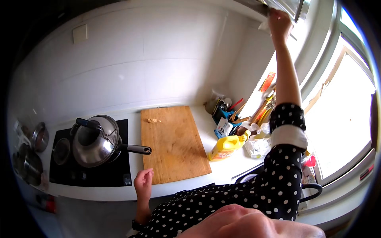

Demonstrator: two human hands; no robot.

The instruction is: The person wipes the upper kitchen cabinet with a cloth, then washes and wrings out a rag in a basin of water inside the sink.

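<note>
My right hand (280, 24) is raised high at the upper right, its fingers closed by the edge of an overhead metal-and-glass fixture (286, 7). Something pale and whitish (263, 27) shows beside the fingers; I cannot make out what it is. Low at the front edge of the counter, my left hand (143, 183) hangs with fingers curled together and nothing visible in it. Just beyond it lies a wooden cutting board (174, 146), with a small knobbly tan piece (153, 120) near its far left corner.
A lidded wok (95, 142) stands on the black cooktop (88, 177), its handle (137, 149) pointing toward the board. Right of the board are a yellow jug (227, 148), a utensil holder (219, 116) and a white packet (258, 146). Pots (27, 162) stand far left; a window (341, 111) is at right.
</note>
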